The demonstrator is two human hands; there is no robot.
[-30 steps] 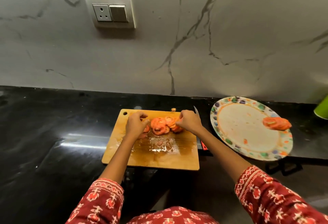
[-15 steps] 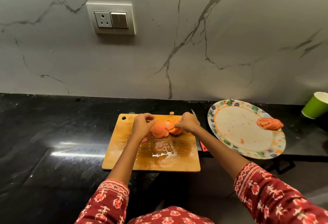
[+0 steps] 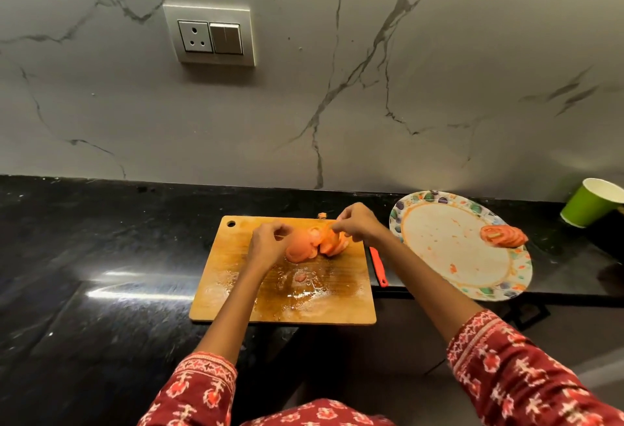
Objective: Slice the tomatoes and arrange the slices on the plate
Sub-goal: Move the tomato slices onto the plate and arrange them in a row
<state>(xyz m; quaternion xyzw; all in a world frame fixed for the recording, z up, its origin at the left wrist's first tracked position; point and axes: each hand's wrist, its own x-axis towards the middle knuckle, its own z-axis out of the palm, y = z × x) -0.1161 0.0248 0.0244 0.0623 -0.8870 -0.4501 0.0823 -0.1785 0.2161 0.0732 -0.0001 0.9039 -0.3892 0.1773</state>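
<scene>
A wet wooden cutting board (image 3: 236,290) lies on the black counter. On it sit a rounded tomato piece (image 3: 299,248) and a fan of tomato slices (image 3: 332,245). My left hand (image 3: 266,243) holds the rounded piece from its left side, fingers curled. My right hand (image 3: 358,223) pinches the top of the sliced fan. To the right, a patterned plate (image 3: 439,246) carries one row of slices (image 3: 503,236) near its right rim. A knife with a red handle (image 3: 378,266) lies between board and plate.
A green paper cup (image 3: 591,202) stands at the far right by the marble wall. A small tomato scrap (image 3: 322,215) lies just behind the board. The counter's front edge steps back under the plate. A wall socket (image 3: 209,35) is above.
The view has tilted up slightly. My right hand has risen a little and now pinches the slices from above; my left hand stays by the rounded piece.
</scene>
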